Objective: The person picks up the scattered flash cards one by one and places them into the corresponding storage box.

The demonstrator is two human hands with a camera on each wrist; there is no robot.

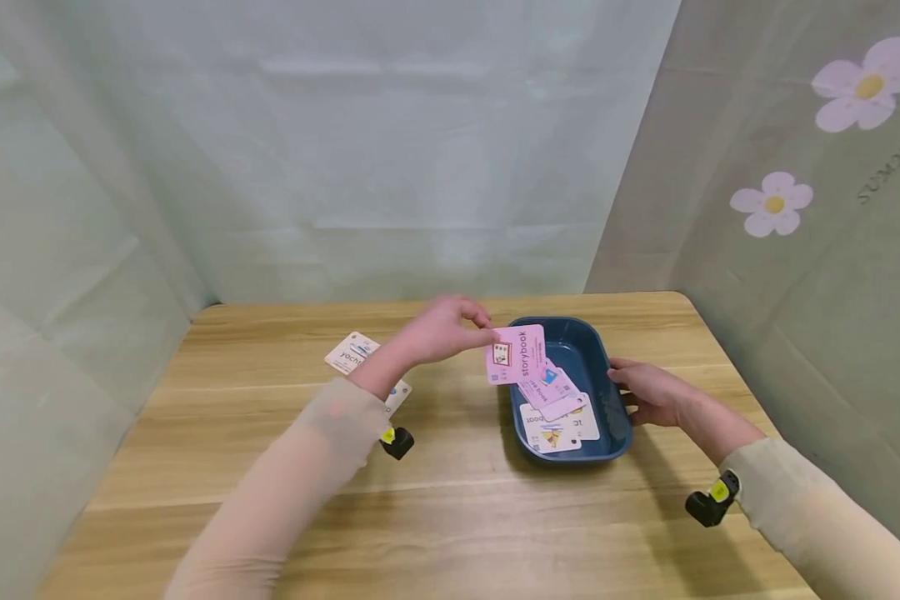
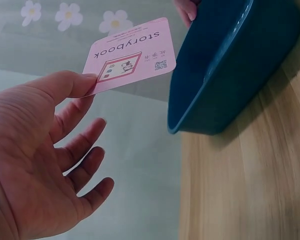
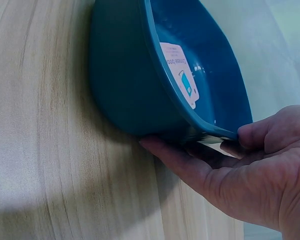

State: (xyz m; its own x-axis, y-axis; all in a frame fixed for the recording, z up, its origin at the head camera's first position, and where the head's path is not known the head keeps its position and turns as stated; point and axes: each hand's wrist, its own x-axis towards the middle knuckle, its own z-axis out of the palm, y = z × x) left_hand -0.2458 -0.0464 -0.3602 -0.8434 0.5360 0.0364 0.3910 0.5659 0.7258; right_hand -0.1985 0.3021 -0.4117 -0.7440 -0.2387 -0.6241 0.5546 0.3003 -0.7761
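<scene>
Pinching the pink storybook card (image 1: 516,357) with the left hand (image 1: 446,333) in the head view, at about 10 o'clock of the dark-blue tray (image 1: 588,362), across its rim from this angle. Gripping the tray at its 3 o'clock side with the right hand (image 1: 660,396), well apart from the left. Inside, just off the middle towards 9 o'clock, overlapping pink cards (image 1: 555,382), one with a blue book picture; between 6 and 7 o'clock, overlapping white picture cards (image 1: 543,442), one lettered upside down. Out at 9 o'clock on the wood-grain tabletop (image 1: 457,517), a yacht card (image 1: 341,358) and a second card (image 1: 401,396), both partly behind the left arm. Wearing pale sleeves (image 1: 292,467), with a black wrist camera (image 1: 397,443) at each cuff. Farther off towards 2 o'clock, printed flowers (image 1: 772,204) on hanging cloth.

From the left wrist, holding the storybook card near one corner between thumb and forefinger, with the other three fingers spread loosely. Card tilted in the air near 12 o'clock, lettered face showing; tray at 2 o'clock. Hard to tell about any contact between card and rim.

From the right wrist, clamping the tray's edge at 4 o'clock, with one fingertip on the rim and another against the outer wall. Inside, towards 1 o'clock, the blue-book card, partly cut off by the rim.
</scene>
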